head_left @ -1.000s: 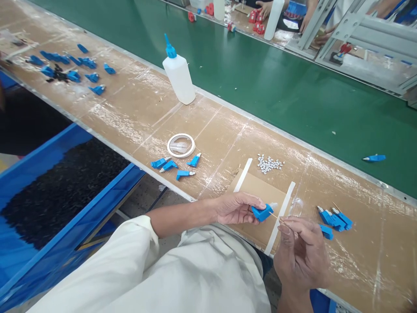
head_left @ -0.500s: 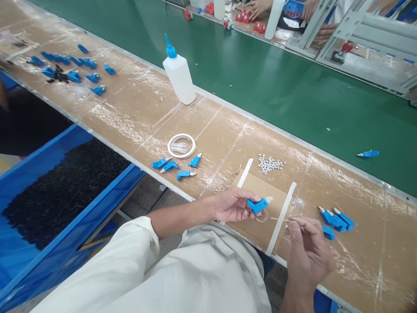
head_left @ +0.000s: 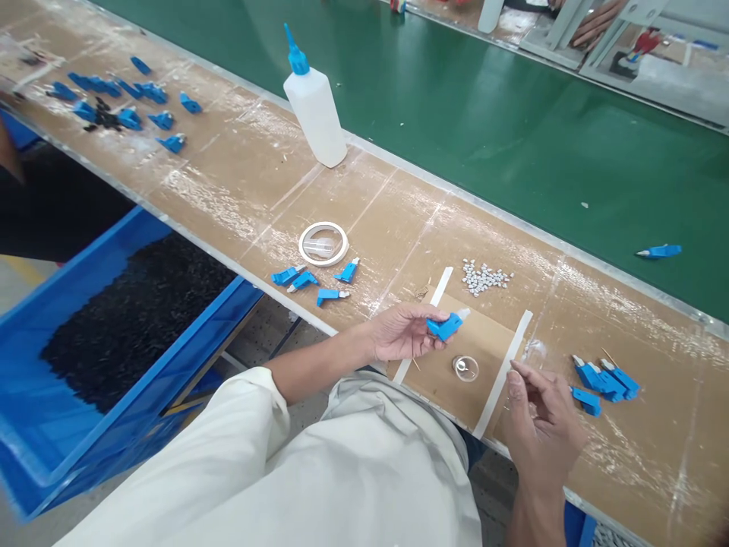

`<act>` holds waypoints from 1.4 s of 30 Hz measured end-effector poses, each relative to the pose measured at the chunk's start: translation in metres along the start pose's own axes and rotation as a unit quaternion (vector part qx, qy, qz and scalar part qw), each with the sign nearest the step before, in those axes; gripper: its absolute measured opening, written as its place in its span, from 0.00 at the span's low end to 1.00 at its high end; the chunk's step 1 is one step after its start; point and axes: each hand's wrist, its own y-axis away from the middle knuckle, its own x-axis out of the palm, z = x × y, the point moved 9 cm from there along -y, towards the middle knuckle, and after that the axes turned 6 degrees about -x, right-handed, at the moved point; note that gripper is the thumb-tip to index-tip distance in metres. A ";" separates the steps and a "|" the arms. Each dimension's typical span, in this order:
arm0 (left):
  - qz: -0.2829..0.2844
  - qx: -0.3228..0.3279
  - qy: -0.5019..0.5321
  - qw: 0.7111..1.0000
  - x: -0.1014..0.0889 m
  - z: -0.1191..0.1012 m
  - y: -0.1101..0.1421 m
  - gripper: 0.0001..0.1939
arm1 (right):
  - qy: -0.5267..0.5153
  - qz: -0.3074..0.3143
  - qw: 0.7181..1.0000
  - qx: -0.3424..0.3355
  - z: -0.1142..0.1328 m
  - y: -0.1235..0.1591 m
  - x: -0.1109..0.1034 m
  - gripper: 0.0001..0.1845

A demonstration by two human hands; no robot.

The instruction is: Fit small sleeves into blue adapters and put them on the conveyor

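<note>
My left hand (head_left: 402, 332) pinches a small blue plastic part with a white tip (head_left: 446, 325) a little above a taped-down cardboard patch (head_left: 456, 357). Just below that part a small clear round cap (head_left: 465, 368) lies on the patch. My right hand (head_left: 541, 425) hovers at the patch's right edge with its fingers curled together; earlier it held a thin wooden stick, which I cannot make out now. A few matching blue parts (head_left: 604, 377) lie just right of my right hand. A heap of tiny grey pieces (head_left: 485, 278) sits beyond the patch.
A white squeeze bottle with a blue nozzle (head_left: 314, 105) stands by the green conveyor belt (head_left: 512, 137). A tape ring (head_left: 323, 244) and three blue parts (head_left: 310, 281) lie left of my hands. More blue parts (head_left: 114, 102) lie far left. One blue part (head_left: 661, 251) rides the belt. A blue bin (head_left: 114, 334) of black pieces sits below the bench.
My left hand lifted the blue part away from the stick and up the patch, uncovering the clear cap. My right hand drew back to the right. The view tilted downward.
</note>
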 end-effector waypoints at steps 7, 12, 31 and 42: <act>-0.033 0.154 0.030 0.987 -0.004 -0.058 0.035 0.06 | 0.053 0.201 0.954 -0.215 0.088 0.026 0.073 0.08; -0.034 0.205 0.046 0.977 -0.009 -0.070 0.053 0.07 | 0.184 0.173 0.957 -0.140 0.080 0.039 0.123 0.07; -0.026 0.193 0.047 0.980 -0.023 -0.057 0.059 0.08 | 0.281 0.212 0.921 -0.164 0.082 0.025 0.138 0.10; -0.022 0.180 0.044 0.982 -0.028 -0.049 0.052 0.06 | 0.322 0.265 0.896 -0.152 0.080 0.020 0.143 0.08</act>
